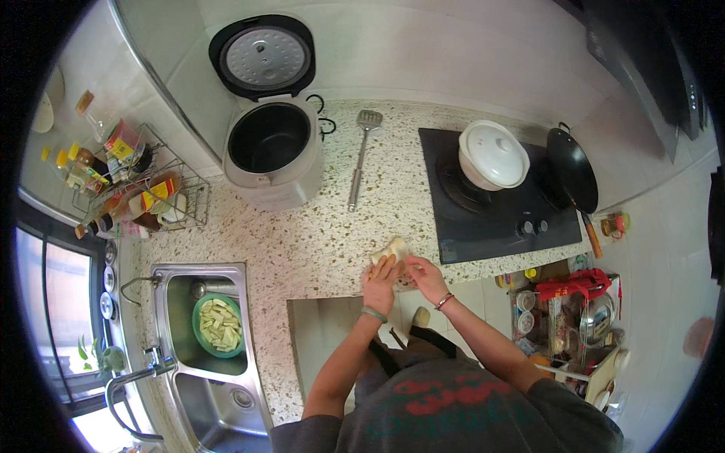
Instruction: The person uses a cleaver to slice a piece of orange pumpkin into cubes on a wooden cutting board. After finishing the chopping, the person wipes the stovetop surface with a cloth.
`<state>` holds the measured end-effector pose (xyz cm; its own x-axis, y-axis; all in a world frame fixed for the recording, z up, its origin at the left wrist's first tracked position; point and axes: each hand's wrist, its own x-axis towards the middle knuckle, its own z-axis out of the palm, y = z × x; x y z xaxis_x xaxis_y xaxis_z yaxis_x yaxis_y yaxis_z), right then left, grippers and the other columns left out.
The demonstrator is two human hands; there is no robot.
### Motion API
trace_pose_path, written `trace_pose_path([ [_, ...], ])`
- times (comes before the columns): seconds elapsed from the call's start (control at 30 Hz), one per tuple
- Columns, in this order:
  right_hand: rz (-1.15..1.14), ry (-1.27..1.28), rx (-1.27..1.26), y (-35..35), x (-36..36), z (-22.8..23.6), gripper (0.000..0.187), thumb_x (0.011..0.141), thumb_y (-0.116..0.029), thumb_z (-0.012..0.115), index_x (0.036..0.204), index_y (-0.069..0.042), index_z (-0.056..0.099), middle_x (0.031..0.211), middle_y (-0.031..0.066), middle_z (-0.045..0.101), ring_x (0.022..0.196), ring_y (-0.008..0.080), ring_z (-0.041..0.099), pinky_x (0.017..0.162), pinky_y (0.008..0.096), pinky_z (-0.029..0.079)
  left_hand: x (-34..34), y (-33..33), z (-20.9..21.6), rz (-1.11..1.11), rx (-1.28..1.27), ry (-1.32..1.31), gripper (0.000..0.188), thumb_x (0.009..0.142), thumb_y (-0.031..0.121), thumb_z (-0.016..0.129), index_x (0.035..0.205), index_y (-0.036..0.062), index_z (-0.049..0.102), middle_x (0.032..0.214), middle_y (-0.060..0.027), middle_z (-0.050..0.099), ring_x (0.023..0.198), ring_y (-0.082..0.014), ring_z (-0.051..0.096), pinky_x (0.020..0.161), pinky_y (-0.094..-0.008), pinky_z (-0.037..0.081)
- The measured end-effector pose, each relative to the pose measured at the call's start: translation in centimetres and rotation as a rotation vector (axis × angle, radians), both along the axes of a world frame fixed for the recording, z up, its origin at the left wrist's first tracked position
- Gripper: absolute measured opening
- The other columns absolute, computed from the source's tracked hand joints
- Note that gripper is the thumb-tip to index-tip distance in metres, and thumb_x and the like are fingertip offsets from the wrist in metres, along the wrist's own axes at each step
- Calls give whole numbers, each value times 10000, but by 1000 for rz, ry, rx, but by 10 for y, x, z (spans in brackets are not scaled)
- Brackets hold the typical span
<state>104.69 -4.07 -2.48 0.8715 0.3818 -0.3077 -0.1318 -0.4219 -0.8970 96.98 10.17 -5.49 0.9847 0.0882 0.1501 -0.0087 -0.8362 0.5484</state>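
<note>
At the counter's front edge, a pale cream, crumpled thing (393, 248), perhaps a cloth, lies beneath the fingers of my left hand (381, 281). Those fingers curl over its near side and seem to grip it. Close beside it on the right is my right hand (427, 280), its fingers closed toward the same thing. What the right fingertips hold is blurred and too small to tell. A metal slotted spatula (360, 162) rests on the speckled counter (317, 241), farther back and to the left.
An open rice cooker (273, 162) stands at the back left. On the black cooktop (483, 226) are a lidded white pot (493, 155) and a wok (572, 167). The double sink (253, 317) holds a green bowl (198, 332) of cut pale vegetable pieces. A bottle rack (198, 198) stands far left.
</note>
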Motion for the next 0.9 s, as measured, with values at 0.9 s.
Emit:
trace_pose_path([
  [0.9,-282,148,549,-189,62,118,206,916,-116,630,1093,-10,629,941,30,678,832,76,626,721,218,508,86,-163,85,338,-1800,243,437,916,313,648,1207,-5,579,1073,-49,639,952,-104,585,785,-250,489],
])
